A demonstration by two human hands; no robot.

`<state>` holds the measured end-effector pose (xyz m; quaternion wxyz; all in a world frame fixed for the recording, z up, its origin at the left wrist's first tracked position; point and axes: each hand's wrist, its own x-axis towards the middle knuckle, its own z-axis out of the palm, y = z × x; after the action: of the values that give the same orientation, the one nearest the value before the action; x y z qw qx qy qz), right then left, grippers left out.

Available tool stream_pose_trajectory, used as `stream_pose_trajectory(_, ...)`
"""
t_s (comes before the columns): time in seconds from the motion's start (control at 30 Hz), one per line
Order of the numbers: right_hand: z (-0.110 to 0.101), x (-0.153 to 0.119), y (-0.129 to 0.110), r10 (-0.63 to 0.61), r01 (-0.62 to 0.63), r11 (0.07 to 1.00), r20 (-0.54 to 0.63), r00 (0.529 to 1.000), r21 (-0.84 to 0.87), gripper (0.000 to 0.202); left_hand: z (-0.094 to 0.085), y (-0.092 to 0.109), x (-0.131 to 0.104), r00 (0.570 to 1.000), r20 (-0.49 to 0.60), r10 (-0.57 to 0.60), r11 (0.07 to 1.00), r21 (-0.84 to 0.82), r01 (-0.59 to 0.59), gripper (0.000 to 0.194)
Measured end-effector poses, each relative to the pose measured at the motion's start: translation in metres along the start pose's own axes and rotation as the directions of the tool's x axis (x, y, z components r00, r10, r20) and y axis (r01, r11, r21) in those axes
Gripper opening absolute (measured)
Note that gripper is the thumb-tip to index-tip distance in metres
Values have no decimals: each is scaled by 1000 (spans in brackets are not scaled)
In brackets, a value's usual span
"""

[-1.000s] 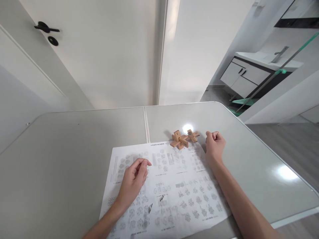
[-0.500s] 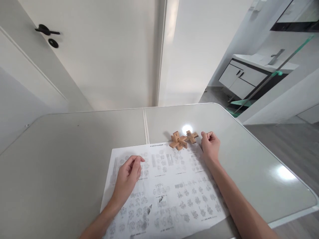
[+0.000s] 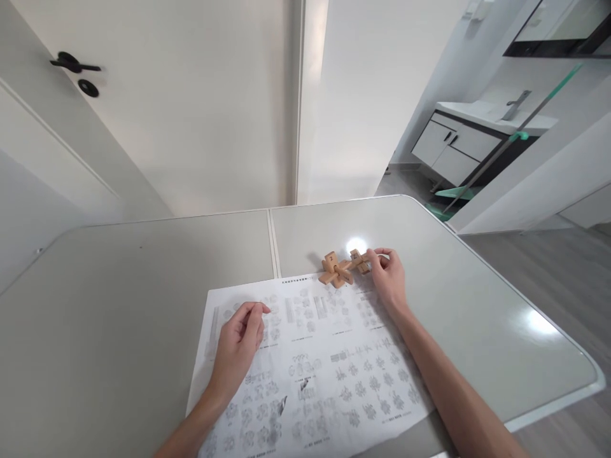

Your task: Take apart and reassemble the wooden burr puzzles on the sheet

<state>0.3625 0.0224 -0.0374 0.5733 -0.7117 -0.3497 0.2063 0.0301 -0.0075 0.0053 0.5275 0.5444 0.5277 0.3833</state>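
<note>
Pinched or merely touched, I cannot tell which, the small brown wooden cross-shaped puzzle (image 3: 359, 262) meets the right hand's (image 3: 389, 278) fingertips at its right end, just beside a larger brown wooden star-shaped puzzle (image 3: 337, 270) at the white printed paper sheet's (image 3: 291, 348) far edge. Loosely curled, thumb against fingers, the left hand (image 3: 241, 334) is over the sheet's left side

The large puzzle (image 3: 337, 270) and the small puzzle (image 3: 356, 258) are light brown with dark figures. The sheet (image 3: 315, 340) is white, patterned with grey drawings and small dark lettering. The table (image 3: 119, 318) is pale grey with a whitish edge (image 3: 554, 409); the door (image 3: 191, 114) off-white, its handle (image 3: 69, 62) black; the cabinet (image 3: 446, 149) white with black trim.
</note>
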Motion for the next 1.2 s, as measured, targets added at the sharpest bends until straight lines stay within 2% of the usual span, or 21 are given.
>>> stream_pose_trajectory(0.43,-1,-3,-3,-15,17,994,19,1000,-106,49,-1,-3,-1,1000,20,-6,1000,-6,6,36)
stream_pose_trajectory(0.57,-1,-4,-3,-56,60,988,33,998,-144,44,1,1,-3,1000,24,-4,1000,-13,4,35)
stream_pose_trajectory(0.67,-3,-4,-5,-103,99,984,-24,994,-146,42,1,1,-3,1000,21,0,1000,-22,0,35)
stream_pose_trajectory(0.77,-6,-5,-11,-161,146,983,-145,976,-111,40,0,-1,-3,1000,21,3,1000,-17,-2,35)
stream_pose_trajectory(0.83,-7,-11,-18,-233,232,972,-220,947,-33,35,-1,-2,-3,1000,22,7,1000,-8,-7,35)
stream_pose_trajectory(0.87,-6,-16,-21,-287,299,954,-217,933,23,33,-1,-3,-4,1000,24,11,1000,-2,-11,36)
stream_pose_trajectory(0.97,1,-42,-32,-404,413,907,-115,908,77,26,0,-3,-6,998,34,47,999,20,-48,36)
stream_pose_trajectory(1.0,5,-52,-35,-455,455,888,-17,890,68,24,1,-2,-6,997,39,72,997,30,-73,35)
stream_pose_trajectory(1.07,12,-75,-40,-509,501,861,105,854,90,20,2,-1,-8,987,59,147,988,47,-150,31)
stream_pose_trajectory(1.13,19,-94,-44,-579,569,812,305,756,131,17,2,-1,-9,966,102,237,969,52,-243,34)
stream_pose_trajectory(1.2,25,-108,-47,-600,586,790,429,675,182,15,1,-2,-10,941,161,297,951,44,-308,49)
